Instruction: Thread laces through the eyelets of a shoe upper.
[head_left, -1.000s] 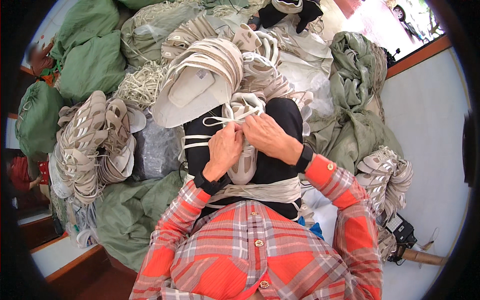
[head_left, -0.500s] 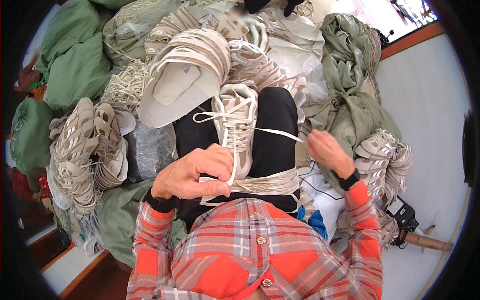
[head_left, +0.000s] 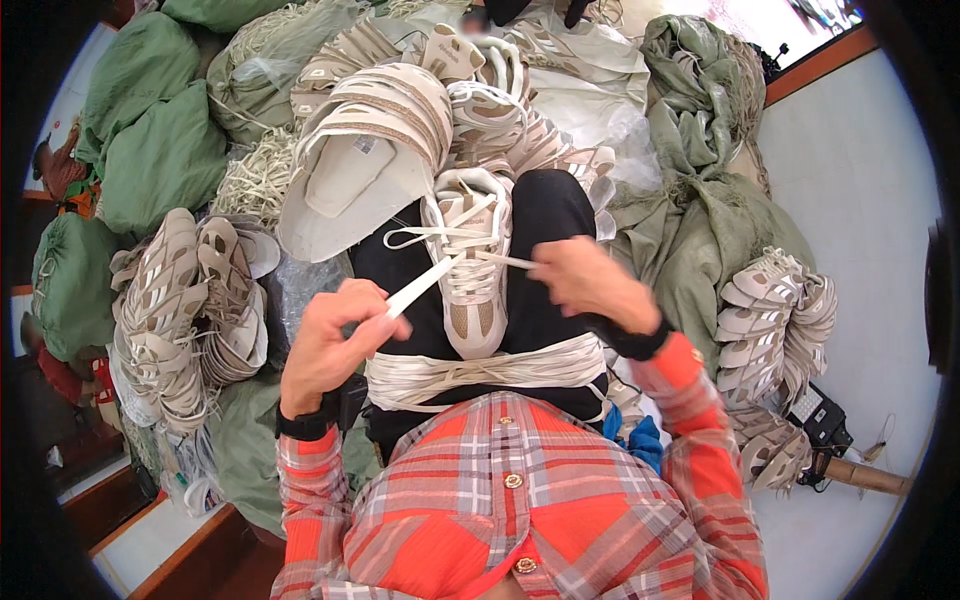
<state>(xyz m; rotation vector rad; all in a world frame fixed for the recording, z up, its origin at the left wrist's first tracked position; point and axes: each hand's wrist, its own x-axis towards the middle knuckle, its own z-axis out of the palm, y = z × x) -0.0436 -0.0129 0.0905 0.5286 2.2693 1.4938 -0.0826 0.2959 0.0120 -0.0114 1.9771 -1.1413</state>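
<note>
A beige and white shoe upper (head_left: 473, 318) stands between my black-trousered thighs, toe toward me, with white lacing across its front. My left hand (head_left: 338, 340) pinches one end of the white shoelace (head_left: 422, 286) and holds it taut toward the lower left. My right hand (head_left: 592, 280), slightly blurred, is closed on the other stretch of lace just right of the upper. A loose loop of lace hangs at the upper's left side. Across my lap lies a bundle of pale laces (head_left: 480, 372).
Nested shoe uppers (head_left: 385, 120) rest beyond my left knee, with more stacks (head_left: 165, 310) at the left and others (head_left: 765, 320) at the right. Green sacks (head_left: 150, 130) and a heap of laces (head_left: 258, 175) lie far left. A dark handheld device (head_left: 820, 420) is at the right.
My right hand has come inward and closer to the upper. My left hand has shifted left, drawing its lace end out to the lower left, and the lap bundle shows more fully.
</note>
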